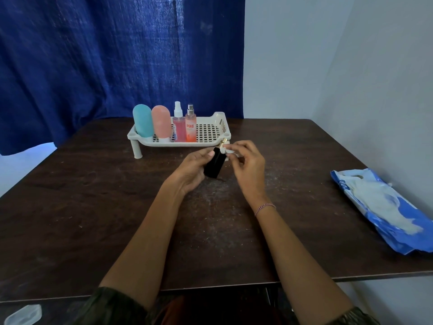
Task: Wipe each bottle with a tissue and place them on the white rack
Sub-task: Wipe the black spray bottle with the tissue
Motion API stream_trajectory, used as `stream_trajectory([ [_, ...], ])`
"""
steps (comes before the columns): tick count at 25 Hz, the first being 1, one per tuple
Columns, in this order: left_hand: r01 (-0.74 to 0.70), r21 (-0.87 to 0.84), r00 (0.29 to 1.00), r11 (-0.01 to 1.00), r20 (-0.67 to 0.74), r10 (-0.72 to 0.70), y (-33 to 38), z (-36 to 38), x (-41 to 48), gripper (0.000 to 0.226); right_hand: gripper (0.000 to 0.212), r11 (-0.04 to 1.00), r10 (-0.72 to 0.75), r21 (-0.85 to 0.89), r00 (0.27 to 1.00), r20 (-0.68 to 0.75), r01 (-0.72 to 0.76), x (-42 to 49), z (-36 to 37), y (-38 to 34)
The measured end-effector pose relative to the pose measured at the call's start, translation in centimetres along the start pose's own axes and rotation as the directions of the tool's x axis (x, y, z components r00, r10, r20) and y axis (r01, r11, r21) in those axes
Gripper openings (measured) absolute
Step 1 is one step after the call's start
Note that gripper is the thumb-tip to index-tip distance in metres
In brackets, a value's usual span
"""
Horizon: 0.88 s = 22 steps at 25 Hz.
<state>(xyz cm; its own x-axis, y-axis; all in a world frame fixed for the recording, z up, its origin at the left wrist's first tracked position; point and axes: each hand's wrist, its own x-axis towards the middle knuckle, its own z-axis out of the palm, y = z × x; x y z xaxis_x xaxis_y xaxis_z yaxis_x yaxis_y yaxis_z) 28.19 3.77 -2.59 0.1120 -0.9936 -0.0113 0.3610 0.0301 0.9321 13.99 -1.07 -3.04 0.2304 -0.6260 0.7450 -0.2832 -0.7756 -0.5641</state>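
Frame centre: left hand (191,170) holds a black bottle (213,164) above the table (93,198). Fingers are curled round the bottle's left side and the thumb tip lies against its upper end. The bottle is tilted, with its gold top (225,140) pointing toward the upper right and its base toward the lower left.

Right hand (247,168) pinches a small crumpled white tissue (228,151) between thumb and fingertips. The tissue touches the bottle's neck, just below the gold top. Remaining fingers are bent loosely. A red-and-white thread bracelet (264,208) sits on the right wrist.

White rack (219,117) stands on short legs just beyond the hands, toward the far edge of the table. Four bottles stand upright in its left half, left to right:
- rounded blue bottle (142,120)
- rounded pink bottle (161,121), cap down
- clear spray bottle with pink liquid (179,129), white nozzle
- spray bottle labelled ENGAGE (191,129), silver nozzle

The right half of the rack shows only its mesh floor. The black bottle's gold top overlaps the rack's front right corner in the view; whether they touch cannot be told.

Right side of the frame: a blue-and-white tissue pack (384,207) lies flat, well apart from the hands.

Upper left: blue curtain (105,55). Lower left corner: a clear plastic object (23,315), kind unclear.
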Motion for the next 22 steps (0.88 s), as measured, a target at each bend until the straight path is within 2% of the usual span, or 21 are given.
stream_trajectory([
  [3,-0.019,0.07,1.0,0.997,-0.023,0.021,0.03,-0.1,-0.1,0.027,0.027,0.994,-0.063,-0.083,0.992,0.107,0.072,-0.15,0.41,-0.02],
  [5,-0.033,0.078,0.998,0.996,-0.046,0.037,0.04,-0.09,-0.1,0.029,0.026,0.993,-0.063,-0.092,0.991,0.122,0.074,-0.13,0.6,0.03],
  [9,-0.066,0.014,0.996,0.998,-0.057,0.067,0.04,-0.09,-0.01,0.032,0.018,0.998,0.022,0.054,0.997,0.069,-0.026,0.09,0.26,0.41],
  [13,-0.026,0.007,0.995,1.0,-0.097,0.027,0.11,0.08,-0.18,0.023,0.018,0.991,0.099,0.089,0.993,0.066,-0.105,0.16,0.33,0.75],
  [17,0.002,0.08,0.981,0.997,-0.195,0.014,0.24,0.4,-0.28,0.022,0.021,0.988,0.126,0.075,0.988,0.084,-0.133,0.09,0.57,0.94],
  [19,-0.013,0.135,0.979,0.991,-0.2,0.04,0.24,0.54,-0.38,0.023,0.021,0.989,0.133,0.059,0.988,0.072,-0.137,0.06,0.63,0.93],
  [22,-0.031,0.309,0.976,0.951,-0.197,0.096,0.28,0.72,-0.54,0.022,0.02,0.99,0.134,0.038,0.99,0.044,-0.136,0.09,0.48,0.88],
])
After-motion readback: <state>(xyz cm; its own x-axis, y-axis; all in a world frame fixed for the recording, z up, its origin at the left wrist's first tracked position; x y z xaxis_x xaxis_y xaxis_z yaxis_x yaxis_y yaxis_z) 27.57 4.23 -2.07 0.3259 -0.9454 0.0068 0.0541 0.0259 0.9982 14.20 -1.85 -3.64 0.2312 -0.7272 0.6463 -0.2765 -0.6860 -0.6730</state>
